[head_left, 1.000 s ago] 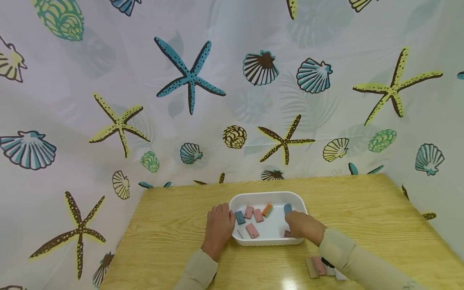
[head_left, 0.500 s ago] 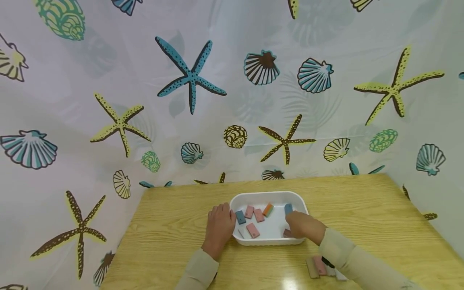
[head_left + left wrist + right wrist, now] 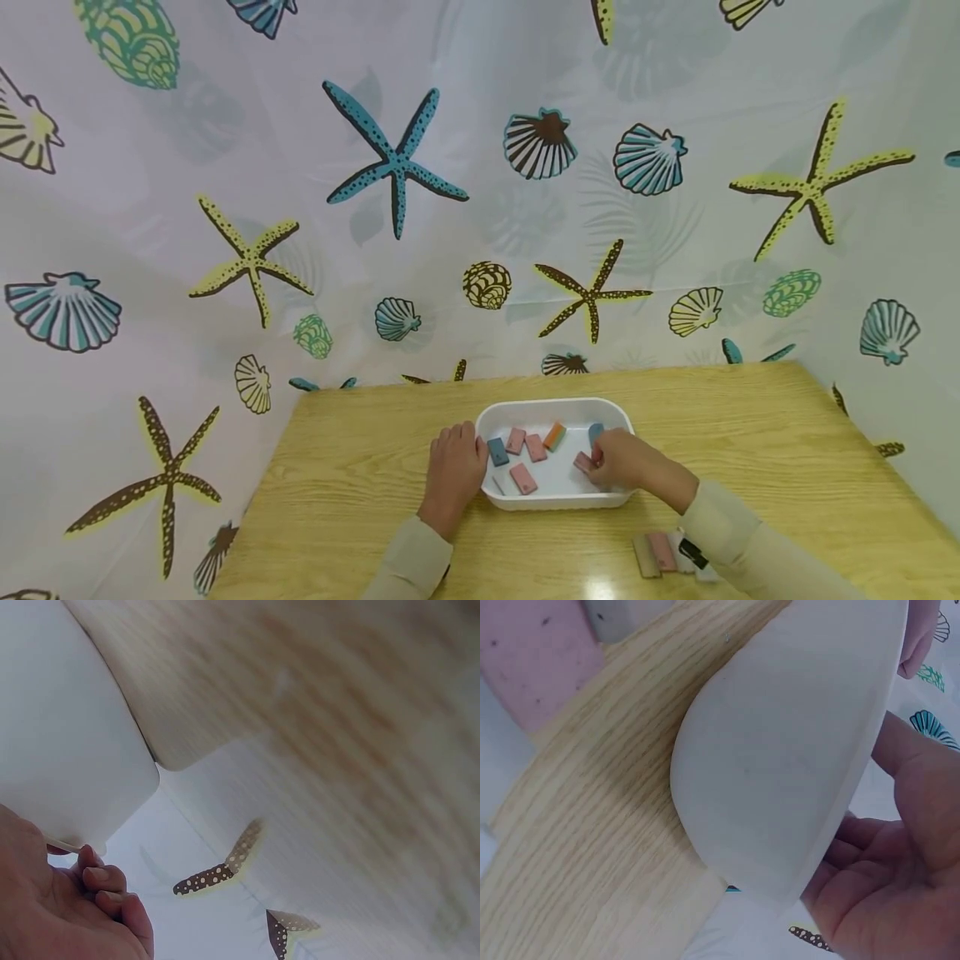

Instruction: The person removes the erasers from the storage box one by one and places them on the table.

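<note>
The head camera up there looks forward and down across the white tray point(image 3: 555, 502). Each wrist camera, tilted and much closer, shares that tray, facing its outer wall point(image 3: 772, 750).

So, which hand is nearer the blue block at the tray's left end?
Left. The left hand touches the tray right beside the blue block; the right hand is over the opposite end.

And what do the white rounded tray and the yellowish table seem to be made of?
White rounded tray: probably plastic, smooth satin finish; evenly coloured, without visible grain. Yellowish table: wood or printed laminate; grain shows, and light reflecting brightly suggests gloss.
</note>
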The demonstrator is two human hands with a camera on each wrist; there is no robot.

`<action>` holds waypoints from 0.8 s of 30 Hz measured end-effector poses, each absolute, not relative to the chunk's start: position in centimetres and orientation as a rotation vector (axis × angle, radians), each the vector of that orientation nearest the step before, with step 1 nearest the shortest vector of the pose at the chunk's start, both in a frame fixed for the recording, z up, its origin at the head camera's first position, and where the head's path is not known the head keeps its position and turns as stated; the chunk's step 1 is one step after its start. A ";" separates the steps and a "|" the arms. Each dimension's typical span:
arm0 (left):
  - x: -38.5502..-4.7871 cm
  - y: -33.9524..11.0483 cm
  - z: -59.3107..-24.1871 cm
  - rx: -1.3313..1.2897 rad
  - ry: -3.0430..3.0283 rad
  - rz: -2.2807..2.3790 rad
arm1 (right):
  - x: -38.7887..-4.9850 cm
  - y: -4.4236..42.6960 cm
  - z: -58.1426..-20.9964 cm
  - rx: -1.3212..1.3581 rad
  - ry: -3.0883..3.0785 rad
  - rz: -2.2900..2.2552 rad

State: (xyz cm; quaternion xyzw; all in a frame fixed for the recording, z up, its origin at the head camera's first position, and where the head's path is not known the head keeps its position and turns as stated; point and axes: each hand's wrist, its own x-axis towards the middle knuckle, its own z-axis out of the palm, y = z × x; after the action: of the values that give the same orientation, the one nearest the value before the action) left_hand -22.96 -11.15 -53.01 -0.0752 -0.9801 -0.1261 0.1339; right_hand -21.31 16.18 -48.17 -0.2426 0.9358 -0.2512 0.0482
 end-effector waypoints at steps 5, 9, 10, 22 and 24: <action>-23.0 -11.1 -53.0 -0.215 -2.849 -0.373 | -21.5 16.7 -47.9 -0.772 2.895 -0.940; -23.0 -11.1 -53.0 -0.216 -2.840 -0.384 | -21.5 16.9 -47.5 -0.688 2.880 -1.059; -23.0 -11.1 -53.0 -0.218 -2.837 -0.388 | -21.3 16.9 -47.4 -0.675 2.876 -1.087; -22.7 -11.2 -53.0 -0.242 -2.813 -0.401 | -19.1 17.9 -45.7 -0.689 2.831 -1.264; -22.8 -11.2 -52.9 -0.245 -2.807 -0.401 | -18.8 18.2 -45.4 -0.671 2.831 -1.273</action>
State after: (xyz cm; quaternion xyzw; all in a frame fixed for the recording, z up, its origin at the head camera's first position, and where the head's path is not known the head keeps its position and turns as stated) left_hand -22.83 -11.22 -52.94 -0.0851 -0.9755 -0.1394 0.1472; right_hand -18.81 18.20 -45.39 -0.2112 0.8913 -0.4009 -0.0170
